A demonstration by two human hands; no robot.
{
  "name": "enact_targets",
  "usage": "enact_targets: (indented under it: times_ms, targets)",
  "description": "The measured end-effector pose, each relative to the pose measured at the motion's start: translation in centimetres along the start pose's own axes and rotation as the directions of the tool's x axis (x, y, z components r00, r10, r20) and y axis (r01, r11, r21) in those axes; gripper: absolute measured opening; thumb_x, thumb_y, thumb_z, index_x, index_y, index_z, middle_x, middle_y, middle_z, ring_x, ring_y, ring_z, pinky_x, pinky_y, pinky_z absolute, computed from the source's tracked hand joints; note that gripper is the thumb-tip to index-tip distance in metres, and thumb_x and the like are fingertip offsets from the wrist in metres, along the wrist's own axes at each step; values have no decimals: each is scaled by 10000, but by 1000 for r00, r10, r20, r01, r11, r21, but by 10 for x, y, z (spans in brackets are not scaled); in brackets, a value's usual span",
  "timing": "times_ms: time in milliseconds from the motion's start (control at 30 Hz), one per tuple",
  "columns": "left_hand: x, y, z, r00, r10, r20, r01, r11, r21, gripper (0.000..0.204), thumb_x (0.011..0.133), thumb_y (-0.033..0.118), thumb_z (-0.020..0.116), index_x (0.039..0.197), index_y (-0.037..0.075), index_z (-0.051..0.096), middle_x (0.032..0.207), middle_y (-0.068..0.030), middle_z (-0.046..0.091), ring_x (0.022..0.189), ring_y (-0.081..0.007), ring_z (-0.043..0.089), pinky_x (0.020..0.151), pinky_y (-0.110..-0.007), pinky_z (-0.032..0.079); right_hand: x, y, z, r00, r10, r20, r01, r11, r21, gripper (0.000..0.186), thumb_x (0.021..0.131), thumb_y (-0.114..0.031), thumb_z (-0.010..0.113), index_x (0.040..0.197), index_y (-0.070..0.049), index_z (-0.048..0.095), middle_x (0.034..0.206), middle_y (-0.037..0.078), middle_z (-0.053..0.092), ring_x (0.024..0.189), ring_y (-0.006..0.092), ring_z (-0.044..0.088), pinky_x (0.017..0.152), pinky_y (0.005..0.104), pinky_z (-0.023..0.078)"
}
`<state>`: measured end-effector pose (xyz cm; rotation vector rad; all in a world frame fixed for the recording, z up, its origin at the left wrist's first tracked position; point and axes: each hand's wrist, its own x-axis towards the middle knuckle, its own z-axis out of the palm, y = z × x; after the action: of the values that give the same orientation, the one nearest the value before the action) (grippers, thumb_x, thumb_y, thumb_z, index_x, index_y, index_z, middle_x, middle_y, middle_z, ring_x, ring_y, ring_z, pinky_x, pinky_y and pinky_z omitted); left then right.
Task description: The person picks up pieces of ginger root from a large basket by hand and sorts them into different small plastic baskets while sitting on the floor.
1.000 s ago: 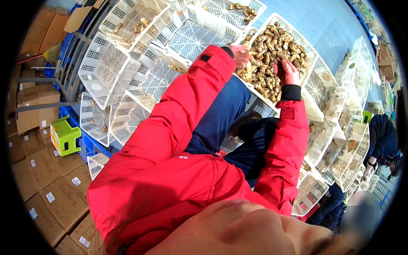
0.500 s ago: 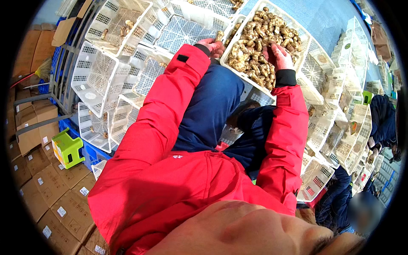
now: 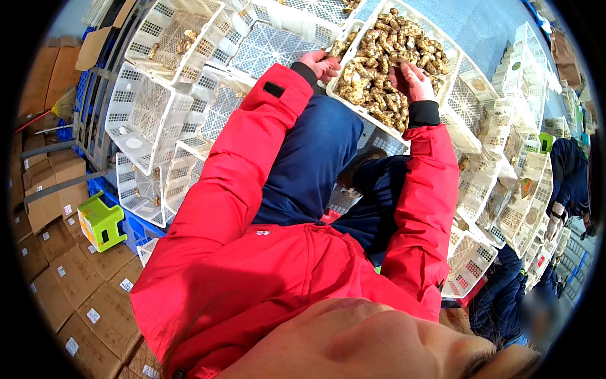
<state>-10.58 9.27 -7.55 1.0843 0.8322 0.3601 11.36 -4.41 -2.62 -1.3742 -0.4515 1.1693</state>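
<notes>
A white plastic crate (image 3: 435, 35) heaped with brown-and-cream mushrooms (image 3: 382, 60) stands in front of my knees. My right hand (image 3: 413, 82) rests over the right part of this heap. Its fingers are bent but apart, touching the mushrooms, and I see nothing held between them. At the crate's left side, my left hand (image 3: 320, 65) is closed, its fingertips on a single mushroom (image 3: 337, 50). It is beside a narrow gap where more mushrooms show, partly covered by the heaped crate. The palms of both hands are hidden.
White perforated crates surround me, including a wide one (image 3: 271, 44) and a left one (image 3: 142, 117), some with a few mushrooms. Stacked crates (image 3: 524, 76) rise at right, near another person's dark clothing (image 3: 568, 174). Cardboard boxes (image 3: 95, 303) and a green stool (image 3: 101, 221) are at left.
My left hand has shifted slightly right, with the mushroom, toward the heaped crate. My right hand has stayed at about the same place on the heap.
</notes>
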Motion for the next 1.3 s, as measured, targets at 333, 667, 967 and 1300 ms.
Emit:
enact_targets:
  times_ms: [333,667,967,1300]
  targets:
    - [10,0,-21,859,-474,194,463,881,103,223,751,236,544,869,47,547,724,-74,584,542,-141,560,447,-250,461,28,25,-23,995,-35,-99,28,997,-68,320,783,-247,512,1031,-45,523,795,53,585,646,109,548,574,228,450]
    - [72,48,-13,994,-61,93,79,974,-212,414,806,280,485,1117,20,403,995,-125,533,843,-218,556,686,-311,482,107,81,-32,945,-316,-88,-41,151,-988,403,687,-274,547,1072,-166,500,962,125,558,871,241,536,772,329,412]
    - [43,38,37,983,-72,168,94,988,-125,315,835,226,438,1064,11,448,968,-120,547,789,-186,574,655,-302,493,106,75,-18,950,-275,-148,-73,266,-961,502,685,-240,591,1146,-158,409,961,117,537,854,236,545,743,330,436]
    - [1,73,111,981,107,160,-33,913,-407,291,826,214,453,1052,31,446,961,-92,551,767,-170,568,629,-272,484,2,-33,1,880,-383,281,134,768,626,657,755,-95,509,1286,-112,123,807,19,458,855,247,509,796,399,410]
